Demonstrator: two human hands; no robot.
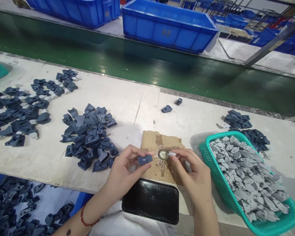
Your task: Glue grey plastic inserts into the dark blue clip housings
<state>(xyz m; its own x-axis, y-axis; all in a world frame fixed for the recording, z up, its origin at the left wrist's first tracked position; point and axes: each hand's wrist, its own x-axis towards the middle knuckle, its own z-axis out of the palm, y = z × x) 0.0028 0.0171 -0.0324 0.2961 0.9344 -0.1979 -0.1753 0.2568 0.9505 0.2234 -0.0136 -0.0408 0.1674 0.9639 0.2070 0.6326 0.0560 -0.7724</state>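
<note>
My left hand (129,164) pinches a dark blue-grey molded part (145,159) with a recess in its face. Between the thumb and forefinger of my right hand (193,168) is a small light grey plastic piece (172,153), its tip at the rim of a small round metal cap (163,154). The cap holds something shiny and sits on a stained piece of cardboard (147,139), with glossy spatter around it. A black phone (151,200) lies at the table's front edge, just below both hands.
A pile of dark parts (88,131) lies left of my hands, with more parts (22,111) farther left. A green basket (221,177) of grey pieces stands at right. Behind the table run a green conveyor belt (100,62) and blue crates (167,28).
</note>
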